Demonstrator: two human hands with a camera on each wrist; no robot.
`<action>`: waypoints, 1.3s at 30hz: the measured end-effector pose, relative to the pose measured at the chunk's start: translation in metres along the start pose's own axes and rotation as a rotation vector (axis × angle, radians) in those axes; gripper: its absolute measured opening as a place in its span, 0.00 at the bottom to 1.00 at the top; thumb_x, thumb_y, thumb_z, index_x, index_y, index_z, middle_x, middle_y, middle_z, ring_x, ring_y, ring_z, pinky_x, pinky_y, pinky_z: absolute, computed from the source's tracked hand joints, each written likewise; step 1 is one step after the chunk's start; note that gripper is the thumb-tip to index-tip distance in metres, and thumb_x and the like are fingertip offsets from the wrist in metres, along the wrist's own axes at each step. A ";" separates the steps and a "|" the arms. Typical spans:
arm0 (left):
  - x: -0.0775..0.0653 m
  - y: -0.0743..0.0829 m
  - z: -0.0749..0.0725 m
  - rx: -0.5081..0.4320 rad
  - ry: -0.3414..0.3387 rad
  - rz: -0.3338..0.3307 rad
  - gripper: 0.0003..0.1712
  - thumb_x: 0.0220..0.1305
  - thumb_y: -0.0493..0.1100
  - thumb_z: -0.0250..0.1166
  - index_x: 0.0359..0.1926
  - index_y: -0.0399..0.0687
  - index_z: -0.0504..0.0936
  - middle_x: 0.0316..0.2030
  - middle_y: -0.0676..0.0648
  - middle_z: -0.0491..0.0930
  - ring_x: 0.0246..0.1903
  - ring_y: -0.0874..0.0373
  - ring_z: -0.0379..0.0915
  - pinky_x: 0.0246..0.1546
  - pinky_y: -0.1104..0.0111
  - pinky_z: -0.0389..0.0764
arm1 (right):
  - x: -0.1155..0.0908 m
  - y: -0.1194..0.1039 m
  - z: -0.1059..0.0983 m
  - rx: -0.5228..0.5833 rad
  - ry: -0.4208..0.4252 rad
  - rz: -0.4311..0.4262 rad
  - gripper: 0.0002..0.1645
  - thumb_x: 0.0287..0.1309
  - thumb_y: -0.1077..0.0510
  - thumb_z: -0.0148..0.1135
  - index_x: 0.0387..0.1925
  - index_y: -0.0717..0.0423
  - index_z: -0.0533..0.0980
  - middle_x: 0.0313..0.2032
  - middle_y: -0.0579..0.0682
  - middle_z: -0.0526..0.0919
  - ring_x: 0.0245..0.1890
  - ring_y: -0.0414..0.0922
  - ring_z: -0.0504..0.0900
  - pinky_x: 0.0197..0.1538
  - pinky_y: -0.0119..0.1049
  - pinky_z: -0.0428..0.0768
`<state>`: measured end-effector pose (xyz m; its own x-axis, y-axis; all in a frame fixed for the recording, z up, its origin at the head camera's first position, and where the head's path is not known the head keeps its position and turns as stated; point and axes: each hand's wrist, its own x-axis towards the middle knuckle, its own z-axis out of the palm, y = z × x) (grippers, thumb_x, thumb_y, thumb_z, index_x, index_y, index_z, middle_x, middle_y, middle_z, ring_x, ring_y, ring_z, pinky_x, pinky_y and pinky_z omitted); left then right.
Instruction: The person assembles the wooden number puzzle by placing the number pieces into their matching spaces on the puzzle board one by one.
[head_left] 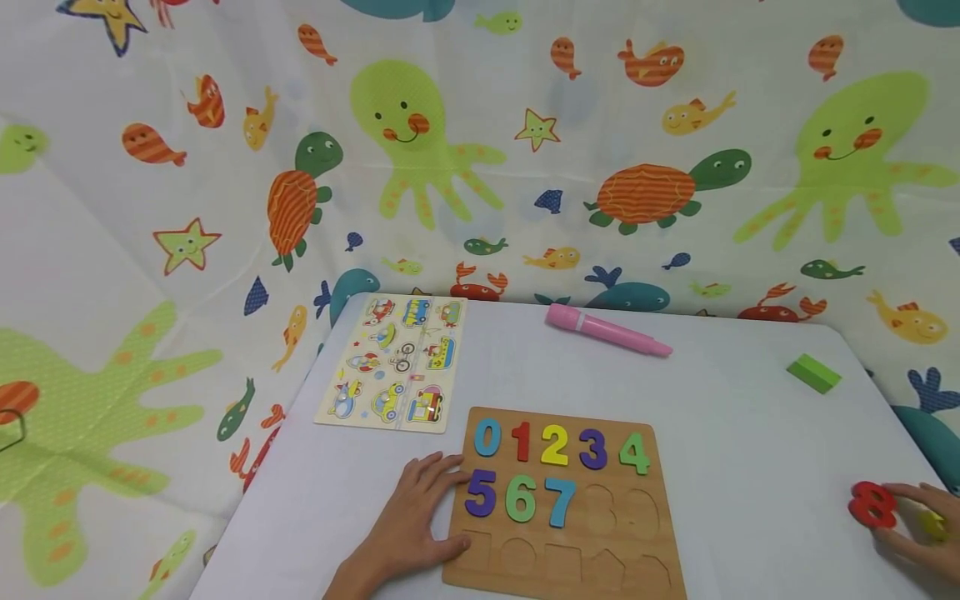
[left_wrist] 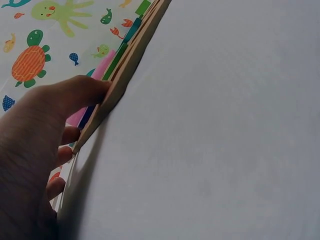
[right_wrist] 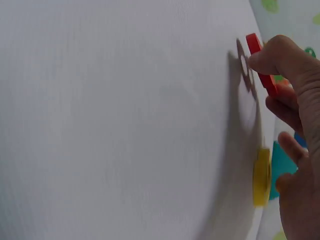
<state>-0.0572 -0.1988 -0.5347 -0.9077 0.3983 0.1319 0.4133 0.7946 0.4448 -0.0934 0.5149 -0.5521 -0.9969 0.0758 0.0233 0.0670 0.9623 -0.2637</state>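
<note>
A wooden number board (head_left: 551,542) lies at the front middle of the table. Colored numerals 0 to 7 sit in its upper rows, while the 8 and 9 recesses and the bottom row of shapes are bare. Along its left edge rests my left hand (head_left: 416,521), thumb and fingertips touching the wood; the left wrist view shows the thumb (left_wrist: 95,90) against the board's side. Far to the right, my right hand (head_left: 922,525) pinches a red number 8 (head_left: 872,505) by its edge. In the right wrist view the red 8 (right_wrist: 261,65) is raised above its shadow.
A yellow piece (head_left: 933,523), partly hidden, lies beneath the right hand. A green block (head_left: 813,373) is at the right rear, and a pink marker (head_left: 611,331) at the back. A vehicle picture puzzle (head_left: 390,362) lies back left. A sea-animal cloth (head_left: 465,208) hangs behind the table.
</note>
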 end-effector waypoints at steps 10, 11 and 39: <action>-0.001 0.000 0.000 -0.010 -0.006 -0.017 0.43 0.51 0.73 0.64 0.66 0.64 0.71 0.71 0.57 0.60 0.72 0.50 0.48 0.68 0.42 0.50 | 0.009 -0.107 -0.021 0.210 -0.059 -0.019 0.46 0.51 0.51 0.76 0.61 0.73 0.63 0.59 0.80 0.58 0.60 0.78 0.52 0.47 0.81 0.58; -0.001 0.000 0.000 -0.011 -0.006 -0.019 0.43 0.51 0.73 0.64 0.66 0.64 0.71 0.71 0.57 0.60 0.72 0.50 0.48 0.68 0.42 0.50 | 0.010 -0.116 -0.019 0.222 -0.050 -0.030 0.46 0.51 0.51 0.76 0.62 0.72 0.63 0.59 0.80 0.59 0.60 0.77 0.53 0.47 0.81 0.59; 0.000 0.000 -0.001 -0.006 0.002 -0.001 0.43 0.52 0.74 0.63 0.66 0.63 0.72 0.71 0.57 0.60 0.72 0.51 0.48 0.68 0.42 0.50 | 0.006 -0.234 0.036 0.232 0.134 -0.279 0.35 0.35 0.52 0.83 0.45 0.61 0.77 0.40 0.57 0.80 0.44 0.57 0.70 0.46 0.58 0.72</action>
<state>-0.0573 -0.1996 -0.5338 -0.9083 0.3967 0.1332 0.4120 0.7922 0.4502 -0.1165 0.2808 -0.5251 -0.9601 -0.1324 0.2463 -0.2325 0.8672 -0.4402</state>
